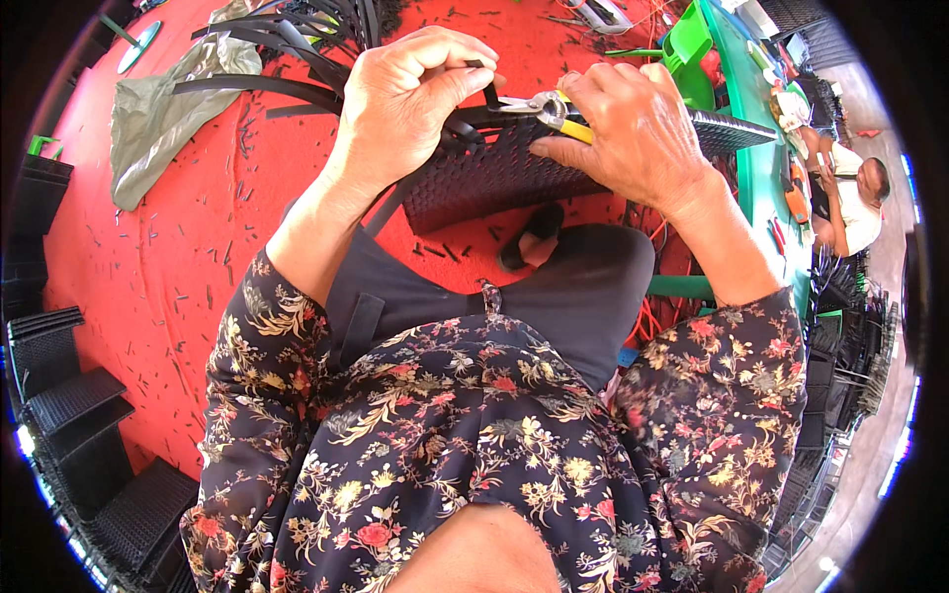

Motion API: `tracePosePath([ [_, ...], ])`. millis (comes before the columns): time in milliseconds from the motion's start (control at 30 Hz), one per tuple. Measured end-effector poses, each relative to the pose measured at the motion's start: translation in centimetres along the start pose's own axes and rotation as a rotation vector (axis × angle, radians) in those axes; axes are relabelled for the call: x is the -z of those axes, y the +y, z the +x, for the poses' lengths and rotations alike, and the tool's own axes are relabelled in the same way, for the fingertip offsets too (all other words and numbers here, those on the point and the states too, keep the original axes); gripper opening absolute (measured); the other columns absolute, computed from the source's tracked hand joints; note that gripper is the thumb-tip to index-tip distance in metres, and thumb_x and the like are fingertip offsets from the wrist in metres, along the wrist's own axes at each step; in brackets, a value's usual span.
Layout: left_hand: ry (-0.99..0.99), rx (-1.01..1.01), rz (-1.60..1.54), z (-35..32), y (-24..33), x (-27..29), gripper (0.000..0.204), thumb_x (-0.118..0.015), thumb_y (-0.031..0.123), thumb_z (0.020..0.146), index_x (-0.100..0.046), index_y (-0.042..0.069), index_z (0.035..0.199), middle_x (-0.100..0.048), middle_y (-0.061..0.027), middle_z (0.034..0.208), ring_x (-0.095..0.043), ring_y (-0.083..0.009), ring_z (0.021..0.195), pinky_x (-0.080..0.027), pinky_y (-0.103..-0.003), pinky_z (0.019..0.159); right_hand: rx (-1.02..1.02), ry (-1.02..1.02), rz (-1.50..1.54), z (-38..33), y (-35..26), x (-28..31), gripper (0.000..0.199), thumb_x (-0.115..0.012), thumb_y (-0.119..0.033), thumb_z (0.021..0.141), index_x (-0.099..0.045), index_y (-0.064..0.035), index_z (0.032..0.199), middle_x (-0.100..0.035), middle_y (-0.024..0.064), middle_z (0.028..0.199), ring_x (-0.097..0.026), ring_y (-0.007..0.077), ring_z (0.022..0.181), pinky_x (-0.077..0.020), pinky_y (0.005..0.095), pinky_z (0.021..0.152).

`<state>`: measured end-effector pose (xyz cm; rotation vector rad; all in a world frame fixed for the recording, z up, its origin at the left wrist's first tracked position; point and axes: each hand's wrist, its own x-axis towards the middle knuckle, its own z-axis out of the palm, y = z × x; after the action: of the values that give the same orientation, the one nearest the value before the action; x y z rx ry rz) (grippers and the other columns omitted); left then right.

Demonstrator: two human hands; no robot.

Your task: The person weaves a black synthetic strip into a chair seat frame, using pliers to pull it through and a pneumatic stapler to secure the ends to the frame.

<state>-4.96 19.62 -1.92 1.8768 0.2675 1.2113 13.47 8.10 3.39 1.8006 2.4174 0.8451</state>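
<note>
My right hand (pixel 633 128) is closed around the yellow handles of a pair of cutting pliers (pixel 546 107). Their metal jaws point left, at a black strip (pixel 491 94) beside my left fingers. Thumb and fingers of my left hand (pixel 400 104) pinch that dark strip. Below both hands lies a black woven panel (pixel 494 183) with a bumpy wicker texture, leaning over my lap. Several long, flat black strips (pixel 297 49) fan out from it toward the far left. Whether the jaws touch the strip, I cannot tell.
Short black offcuts litter the red floor (pixel 148 316). A crumpled grey-green sheet (pixel 163 128) lies at far left. Black woven pieces (pixel 84 415) are stacked at near left. To the right stands a green table (pixel 756 168) with tools; beyond it sits another person (pixel 850 198). A green chair (pixel 689 49) stands far right.
</note>
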Motion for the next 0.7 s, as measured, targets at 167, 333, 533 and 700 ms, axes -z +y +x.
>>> tracePosePath([
  [167, -0.01, -0.029, -0.009, -0.1, 0.1, 0.1, 0.008, -0.062, 0.004, 0.083, -0.066, 0.0, 0.089, -0.067, -0.0044, 0.086, -0.06, -0.007, 0.071, -0.047, -0.021, 0.064, 0.071, -0.036, -0.036, 1.0, 0.2, -0.1, 0.042, -0.069, -0.049, 0.071, -0.059, -0.0098, 0.083, -0.06, 0.0045, 0.071, -0.061, 0.0218, 0.073, -0.0413, 0.0378, 0.07],
  [333, -0.052, 0.038, -0.035, 0.0, 1.1, 0.0, 0.009, -0.062, 0.003, 0.083, -0.066, 0.0, 0.09, -0.066, -0.0066, 0.091, -0.06, -0.0095, 0.068, -0.047, -0.021, 0.065, -0.036, 0.077, 0.039, -0.8, 1.0, -0.4, 0.042, -0.071, -0.047, 0.07, -0.058, -0.0102, 0.085, -0.058, 0.0047, 0.074, -0.06, 0.0222, 0.074, -0.042, 0.0375, 0.067],
  [533, -0.383, -0.393, 0.375, -0.9, 2.2, 0.3, 0.01, -0.069, 0.01, 0.073, -0.061, 0.003, 0.074, -0.063, -0.01, 0.096, -0.06, -0.028, 0.095, -0.042, -0.045, 0.092, -0.688, 0.046, 0.288, -15.2, 3.9, 0.7, 0.039, -0.072, -0.034, 0.076, -0.057, -0.0003, 0.09, -0.055, 0.0092, 0.076, -0.055, 0.025, 0.069, -0.0441, 0.0366, 0.065],
  [700, -0.61, -0.656, 0.431, -3.6, 5.2, -3.1, 0.014, -0.069, 0.014, 0.064, -0.057, 0.008, 0.068, -0.059, -0.0062, 0.09, -0.058, -0.0224, 0.096, -0.037, -0.046, 0.098, -1.481, -0.317, 0.076, -43.3, 7.7, 4.6, 0.044, -0.065, -0.029, 0.084, -0.055, 0.0068, 0.107, -0.059, 0.0159, 0.089, -0.054, 0.0247, 0.081, -0.0432, 0.0335, 0.077],
])
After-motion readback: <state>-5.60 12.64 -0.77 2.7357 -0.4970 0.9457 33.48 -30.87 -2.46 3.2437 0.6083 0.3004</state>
